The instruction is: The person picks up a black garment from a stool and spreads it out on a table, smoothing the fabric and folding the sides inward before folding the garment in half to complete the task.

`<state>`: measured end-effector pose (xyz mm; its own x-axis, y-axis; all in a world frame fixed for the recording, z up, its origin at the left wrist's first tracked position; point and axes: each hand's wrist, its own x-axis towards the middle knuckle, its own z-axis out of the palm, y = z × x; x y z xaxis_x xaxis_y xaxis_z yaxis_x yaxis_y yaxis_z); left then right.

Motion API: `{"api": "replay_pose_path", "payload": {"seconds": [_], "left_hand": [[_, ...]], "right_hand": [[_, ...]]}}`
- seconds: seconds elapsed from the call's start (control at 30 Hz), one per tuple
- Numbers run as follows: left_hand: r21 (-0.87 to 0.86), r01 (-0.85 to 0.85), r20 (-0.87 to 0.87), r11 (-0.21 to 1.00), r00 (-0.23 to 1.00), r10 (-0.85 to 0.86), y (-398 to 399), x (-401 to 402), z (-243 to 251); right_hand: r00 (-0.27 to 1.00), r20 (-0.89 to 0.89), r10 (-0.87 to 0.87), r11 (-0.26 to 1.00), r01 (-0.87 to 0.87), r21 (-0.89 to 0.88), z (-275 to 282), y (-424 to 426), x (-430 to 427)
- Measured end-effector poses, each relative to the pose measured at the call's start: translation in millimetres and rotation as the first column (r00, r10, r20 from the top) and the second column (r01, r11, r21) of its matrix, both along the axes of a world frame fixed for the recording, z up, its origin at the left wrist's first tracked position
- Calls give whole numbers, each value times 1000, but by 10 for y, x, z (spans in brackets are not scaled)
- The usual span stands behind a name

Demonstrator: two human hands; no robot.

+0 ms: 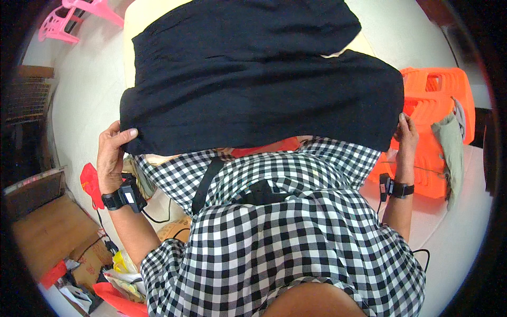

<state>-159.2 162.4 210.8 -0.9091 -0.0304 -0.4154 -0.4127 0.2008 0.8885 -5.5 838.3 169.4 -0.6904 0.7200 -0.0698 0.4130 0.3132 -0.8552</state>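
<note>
A wide piece of black cloth (253, 99), seemingly a garment, spreads across the view before me. Much of it lies over a pale yellow tabletop (136, 18), and its near edge reaches my lap. At its near left corner, my left hand (113, 148) pinches the fabric, thumb on top and fingers beneath. My right hand (407, 132) grips the right edge, with its fingertips partly hidden by the cloth. The fabric is slightly wrinkled between the two hands. Toward the far right the outline has a notch, where a small cream edge (333, 54) shows.
Orange plastic chairs (431, 130) stand close on the right, with a grey-green cloth (449, 154) draped over them. Pink plastic chairs (59, 25) are at the far left. Cardboard (51, 230) and bags (122, 277) sit at lower left. Black cables hang near both wrists.
</note>
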Motion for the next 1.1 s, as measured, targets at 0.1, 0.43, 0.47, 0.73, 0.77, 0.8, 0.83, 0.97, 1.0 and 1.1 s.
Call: {"api": "replay_pose_path", "payload": {"seconds": [0.1,0.43,0.47,0.73,0.77,0.8,0.83,0.97,1.0,1.1], "left_hand": [[-132,149,-19,980,988,-153,124,-111,11],[457,2,-129,890,989,65,-852,-164,-569],[456,18,-134,890,990,48,-928,-177,-653],[334,-30,-111,942,991,71,-435,-24,-287],[333,47,-92,942,996,-17,-388,-15,-247],[318,9,-88,948,996,20,-384,8,-230],[316,7,-90,949,996,23,-379,-3,-219],[184,91,-162,979,985,-61,-259,-47,-143],[154,111,-209,982,975,-77,-224,-38,-85],[230,20,-272,973,961,45,-364,-143,-133]], "right_hand": [[993,5,-118,969,116,-216,-202,95,222],[965,-153,-211,915,140,-378,-202,-226,142],[964,-160,-214,909,137,-393,-198,-205,175],[924,-246,-294,732,52,-679,-176,-228,286],[960,-181,-212,710,24,-704,-205,-180,337],[986,-118,-121,684,-3,-730,-167,-196,325],[986,-120,-118,683,-7,-731,-125,-228,307],[965,-261,-27,972,-35,-232,-36,-253,202],[940,-342,-16,977,-57,-204,65,-235,144],[802,-586,-112,945,-96,-312,650,-280,-27]]}}
